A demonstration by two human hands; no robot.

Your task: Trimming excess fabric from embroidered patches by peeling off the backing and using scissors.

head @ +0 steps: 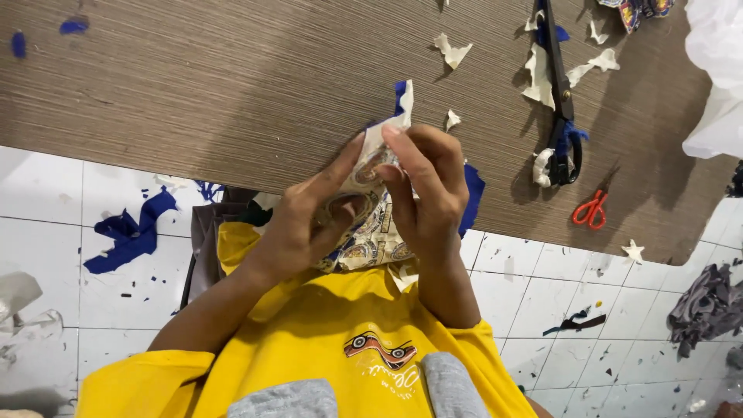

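Both hands, left hand [306,220] and right hand [426,190], pinch one patterned fabric piece [370,232] with their fingers at frame centre, over the worktop [232,85] edge. Two scissors lie upper right: one black pair [559,85], one small orange pair [591,210].

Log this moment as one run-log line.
left hand: holds patterned fabric piece | right hand: pinches its top edge | large scissors: lying on table
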